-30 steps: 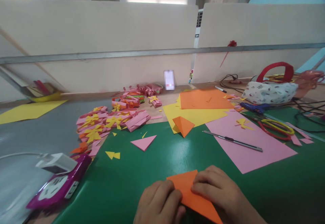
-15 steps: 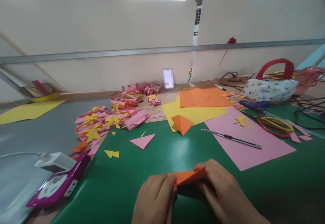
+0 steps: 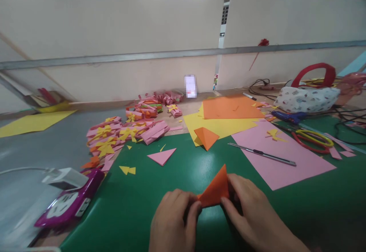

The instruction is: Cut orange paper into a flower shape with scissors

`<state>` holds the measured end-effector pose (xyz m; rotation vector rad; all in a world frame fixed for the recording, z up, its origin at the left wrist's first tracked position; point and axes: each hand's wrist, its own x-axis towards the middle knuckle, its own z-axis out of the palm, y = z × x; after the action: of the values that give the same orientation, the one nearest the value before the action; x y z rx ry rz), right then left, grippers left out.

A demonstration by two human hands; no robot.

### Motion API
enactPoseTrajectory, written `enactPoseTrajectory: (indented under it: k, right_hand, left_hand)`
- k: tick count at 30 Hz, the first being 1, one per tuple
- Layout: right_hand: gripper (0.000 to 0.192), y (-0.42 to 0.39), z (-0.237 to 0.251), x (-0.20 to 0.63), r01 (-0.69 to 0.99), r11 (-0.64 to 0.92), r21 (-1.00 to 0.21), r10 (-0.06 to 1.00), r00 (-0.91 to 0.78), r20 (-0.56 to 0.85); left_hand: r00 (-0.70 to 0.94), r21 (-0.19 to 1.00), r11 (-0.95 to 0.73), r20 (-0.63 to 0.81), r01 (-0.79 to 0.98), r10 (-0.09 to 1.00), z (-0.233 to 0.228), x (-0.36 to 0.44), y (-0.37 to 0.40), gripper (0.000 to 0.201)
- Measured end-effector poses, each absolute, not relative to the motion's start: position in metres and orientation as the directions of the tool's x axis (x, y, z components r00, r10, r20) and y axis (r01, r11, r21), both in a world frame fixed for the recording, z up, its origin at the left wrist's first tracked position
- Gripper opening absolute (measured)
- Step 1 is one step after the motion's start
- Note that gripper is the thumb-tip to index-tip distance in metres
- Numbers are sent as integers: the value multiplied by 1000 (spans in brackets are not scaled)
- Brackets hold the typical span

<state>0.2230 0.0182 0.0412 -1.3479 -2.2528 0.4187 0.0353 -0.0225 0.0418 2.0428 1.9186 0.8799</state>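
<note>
Head view: left hand [image 3: 174, 221] and right hand [image 3: 251, 214] are both pinching shut on a folded orange paper [image 3: 215, 188], lifting it w/ its point standing up just above the green worktop [image 3: 171, 191], near the front edge. Behind are lying a 2nd orange triangle [image 3: 206, 137], pink triangle [image 3: 162, 156], pink sheet [image 3: 283, 156] w/ utility knife [image 3: 261, 154] resting on it; purple device [image 3: 70, 202] is sitting at left.
</note>
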Motion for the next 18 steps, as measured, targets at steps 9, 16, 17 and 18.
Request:
enactPoseTrajectory:
  k: [9,16,17,18]
  right_hand:
    - [63,20,32,216,755,437,-488,896,-316,313]
    - [49,24,32,216,801,475,-364,867,-357,347]
    - [34,23,34,216,792,496,-357,858,-381,345]
    - [18,23,35,216,782,516,-349,846,-402,350]
  left_hand:
    - [-153,509,51,160,859,975,53,44,-17,10]
    - [17,435,-163,320,886,947,42,40,-19,17]
    - [40,432,-188,328,882,944,40,39,-19,18]
    - [68,423,-220,344,879,936,39,39,-20,19]
